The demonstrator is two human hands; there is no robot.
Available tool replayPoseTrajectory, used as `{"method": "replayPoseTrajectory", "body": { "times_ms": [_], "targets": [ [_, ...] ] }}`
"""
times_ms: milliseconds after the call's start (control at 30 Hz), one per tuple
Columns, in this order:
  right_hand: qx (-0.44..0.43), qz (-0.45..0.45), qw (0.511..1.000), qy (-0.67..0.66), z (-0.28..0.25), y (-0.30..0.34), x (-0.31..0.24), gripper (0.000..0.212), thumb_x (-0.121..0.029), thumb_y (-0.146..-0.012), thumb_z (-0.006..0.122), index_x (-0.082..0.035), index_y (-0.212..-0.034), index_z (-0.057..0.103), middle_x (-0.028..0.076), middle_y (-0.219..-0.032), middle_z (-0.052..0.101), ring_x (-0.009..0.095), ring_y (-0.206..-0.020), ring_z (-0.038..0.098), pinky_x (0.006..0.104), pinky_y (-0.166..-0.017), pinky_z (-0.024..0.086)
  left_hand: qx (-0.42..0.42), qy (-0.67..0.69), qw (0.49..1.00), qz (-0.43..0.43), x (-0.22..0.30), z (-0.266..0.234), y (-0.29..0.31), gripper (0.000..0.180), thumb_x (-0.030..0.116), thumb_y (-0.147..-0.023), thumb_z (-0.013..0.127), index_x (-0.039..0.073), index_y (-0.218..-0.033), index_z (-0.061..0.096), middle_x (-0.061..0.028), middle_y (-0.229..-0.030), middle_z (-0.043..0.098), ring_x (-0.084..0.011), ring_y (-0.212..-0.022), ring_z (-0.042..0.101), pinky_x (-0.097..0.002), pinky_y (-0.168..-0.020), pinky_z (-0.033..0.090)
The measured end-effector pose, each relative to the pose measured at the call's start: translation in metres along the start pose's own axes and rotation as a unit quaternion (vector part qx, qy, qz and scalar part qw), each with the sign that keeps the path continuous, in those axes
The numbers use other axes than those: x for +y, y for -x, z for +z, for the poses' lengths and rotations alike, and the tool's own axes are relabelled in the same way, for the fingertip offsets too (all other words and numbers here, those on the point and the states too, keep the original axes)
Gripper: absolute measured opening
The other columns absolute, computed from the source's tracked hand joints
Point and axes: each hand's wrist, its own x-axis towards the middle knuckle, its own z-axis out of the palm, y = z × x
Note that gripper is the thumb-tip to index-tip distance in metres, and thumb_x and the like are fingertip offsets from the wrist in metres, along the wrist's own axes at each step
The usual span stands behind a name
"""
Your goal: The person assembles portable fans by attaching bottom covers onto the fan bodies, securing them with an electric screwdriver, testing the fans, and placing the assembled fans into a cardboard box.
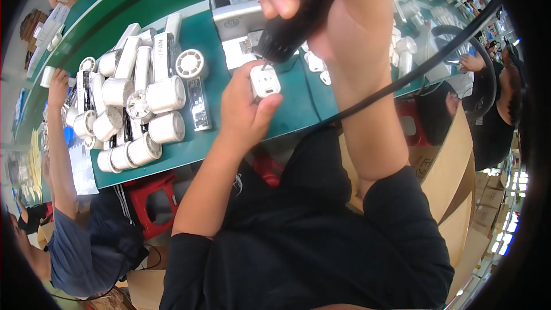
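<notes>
My left hand (240,106) is closed around a small white plastic housing (266,83) with rounded corners and small holes in its face. Held in my right hand (347,28) is a black electric screwdriver (294,23), pointing down and to the left. Its bit meets the top edge of the housing, close to my left fingertips. Both hands are above the near part of the green table (293,113). Behind the screwdriver stands a grey box-shaped machine (234,8), probably a screw feeder, partly covered by my right hand.
White fan units (166,95) with round heads are heaped at left. More small white housings (314,62) lie beyond my right wrist. A black cable (396,83) crosses my right forearm. A co-worker's hand (58,86) reaches in at left; cardboard boxes (445,166) stand at right.
</notes>
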Motion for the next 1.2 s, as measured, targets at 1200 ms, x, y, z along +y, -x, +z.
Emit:
{"method": "replayPoseTrajectory", "body": {
  "times_ms": [1200],
  "targets": [
    [0.032, -0.133, 0.934, 0.331, -0.097, -0.044, 0.061, 0.027, -0.018, -0.086, 0.062, -0.003, -0.108, 0.064, 0.005, -0.106, 0.063, 0.014, -0.097, 0.055, 0.0257, -0.089, 0.039, 0.395, -0.036, 0.914, -0.082, 0.276, -0.201, 0.245, 0.052, 0.016, -0.085, 0.060, -0.006, -0.127, 0.039, -0.0150, -0.101, 0.057, -0.0214, -0.083, 0.062, -0.0366, -0.073, 0.055]
  ]
}}
